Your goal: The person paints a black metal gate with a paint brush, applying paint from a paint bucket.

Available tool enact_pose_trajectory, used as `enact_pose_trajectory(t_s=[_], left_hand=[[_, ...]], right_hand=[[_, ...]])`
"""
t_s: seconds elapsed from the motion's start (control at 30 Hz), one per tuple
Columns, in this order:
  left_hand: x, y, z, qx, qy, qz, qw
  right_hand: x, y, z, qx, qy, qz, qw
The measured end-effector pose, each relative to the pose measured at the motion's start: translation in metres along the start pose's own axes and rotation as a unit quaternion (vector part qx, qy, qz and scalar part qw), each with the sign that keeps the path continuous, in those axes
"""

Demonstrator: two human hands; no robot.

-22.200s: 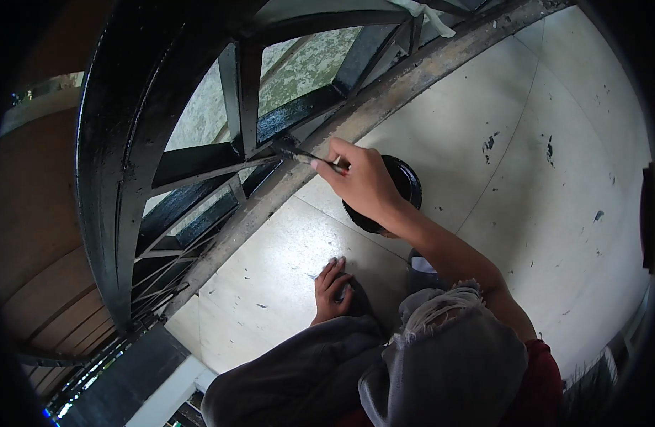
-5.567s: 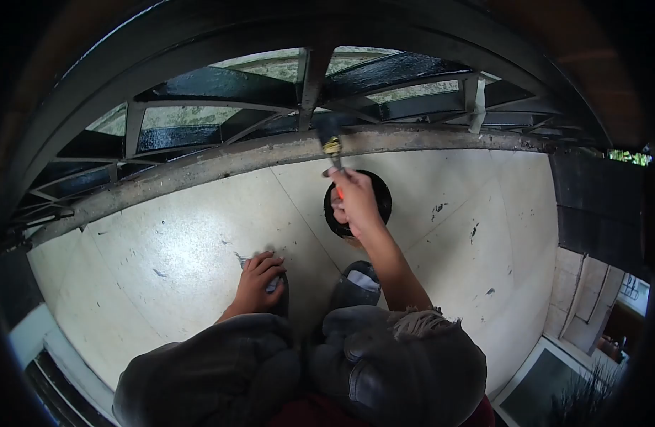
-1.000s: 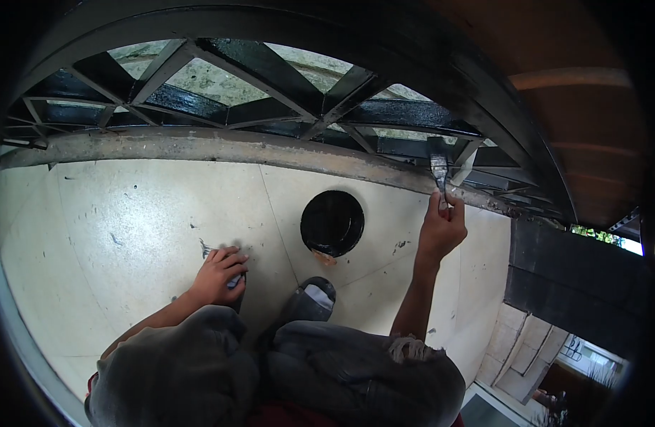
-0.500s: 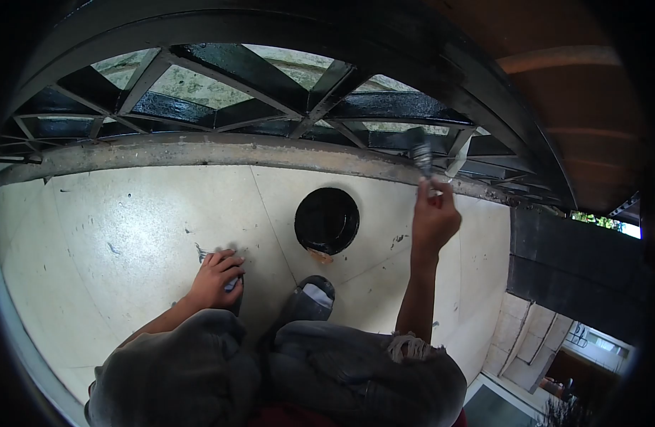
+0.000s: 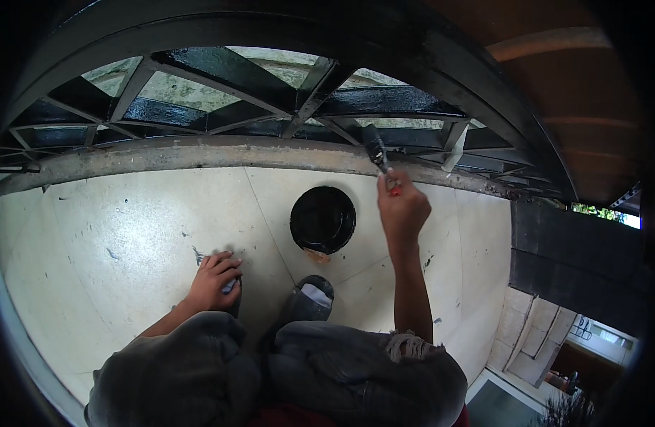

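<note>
A paintbrush (image 5: 376,151) with dark, paint-coated bristles points up and slightly left in my right hand (image 5: 404,210). My fingers are closed round its handle, where a bit of red shows. The brush tip overlaps the lower bars of the black metal grille (image 5: 384,101), which glisten wet in places. Left of that hand, a round black paint container (image 5: 323,220) stands on the floor, dark inside, with a brown patch at its near rim. My left hand (image 5: 215,280) rests over my left foot, fingers spread and a little bent.
Pale floor tiles (image 5: 150,228) carry dark smears and spots. A worn concrete ledge (image 5: 221,153) runs along the foot of the grille. My right shoe (image 5: 310,302) is just below the container. A dark panel (image 5: 580,267) stands at the right.
My right hand has moved left with the paintbrush, which now tilts further to the left. My left hand and the container have stayed in place.
</note>
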State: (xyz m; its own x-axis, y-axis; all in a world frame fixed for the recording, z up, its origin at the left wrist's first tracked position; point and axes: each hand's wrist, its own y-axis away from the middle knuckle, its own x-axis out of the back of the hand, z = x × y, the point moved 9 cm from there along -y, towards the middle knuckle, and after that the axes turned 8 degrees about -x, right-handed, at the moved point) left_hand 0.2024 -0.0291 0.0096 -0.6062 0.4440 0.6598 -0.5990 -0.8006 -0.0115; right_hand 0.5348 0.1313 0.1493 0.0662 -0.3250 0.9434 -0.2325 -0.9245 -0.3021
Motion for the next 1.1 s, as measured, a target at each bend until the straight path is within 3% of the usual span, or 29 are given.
enact_pose_trajectory(t_s=[0.1,0.13,0.2,0.27,0.33,0.37,0.53,0.6,0.63,0.67,0.73,0.77,0.8,0.9,0.93,1.03,1.1], left_hand=[[-0.001,0.002,0.001,0.001,0.001,-0.002,1.0],[-0.001,0.001,0.0,0.002,-0.004,-0.002,1.0],[-0.001,0.0,0.001,0.001,-0.003,-0.001,1.0],[0.0,0.0,-0.001,0.002,-0.003,-0.002,1.0],[0.0,0.0,0.001,-0.002,0.002,0.0,1.0],[-0.001,0.0,0.002,-0.004,0.006,0.0,1.0],[-0.003,0.002,-0.003,0.0,0.009,0.001,1.0],[-0.002,0.003,-0.002,0.006,0.011,0.0,1.0],[-0.002,0.002,-0.002,0.01,0.01,0.004,1.0],[-0.003,0.002,-0.001,0.01,0.011,0.005,1.0],[-0.004,0.002,-0.004,0.01,0.011,-0.001,1.0],[-0.004,0.002,-0.003,0.007,0.009,-0.002,1.0],[-0.004,0.002,-0.004,0.006,0.013,-0.002,1.0],[-0.002,0.002,-0.003,0.01,0.012,-0.004,1.0],[-0.002,0.001,-0.002,0.011,0.005,0.0,1.0],[-0.004,0.003,-0.003,0.004,-0.003,-0.006,1.0],[-0.001,0.001,-0.004,0.004,-0.003,-0.001,1.0]], right_hand=[[0.024,-0.019,0.028,-0.177,-0.106,0.018,0.978],[0.016,-0.016,0.026,-0.175,-0.106,0.019,0.979],[-0.004,-0.005,-0.007,-0.021,-0.039,0.008,0.999],[0.0,-0.007,-0.005,-0.011,-0.001,-0.004,1.0],[0.025,-0.023,0.028,-0.154,-0.083,-0.011,0.985],[0.039,-0.027,0.033,-0.153,-0.107,0.063,0.98],[0.024,0.007,0.011,-0.044,-0.059,0.06,0.996],[0.044,0.009,0.06,-0.269,-0.117,0.054,0.954],[0.05,0.014,0.071,-0.277,-0.121,0.107,0.947],[0.041,0.019,0.072,-0.275,-0.12,0.108,0.948],[0.028,0.027,0.044,-0.15,-0.088,0.13,0.976],[0.02,0.03,0.043,-0.141,-0.114,0.1,0.978],[0.024,0.026,0.044,-0.142,-0.115,0.102,0.978],[0.053,0.013,0.069,-0.273,-0.126,0.139,0.943],[0.05,0.017,0.069,-0.273,-0.124,0.139,0.944],[0.032,0.031,0.037,-0.15,-0.09,0.134,0.975],[0.034,0.029,0.04,-0.174,-0.109,0.13,0.97]])
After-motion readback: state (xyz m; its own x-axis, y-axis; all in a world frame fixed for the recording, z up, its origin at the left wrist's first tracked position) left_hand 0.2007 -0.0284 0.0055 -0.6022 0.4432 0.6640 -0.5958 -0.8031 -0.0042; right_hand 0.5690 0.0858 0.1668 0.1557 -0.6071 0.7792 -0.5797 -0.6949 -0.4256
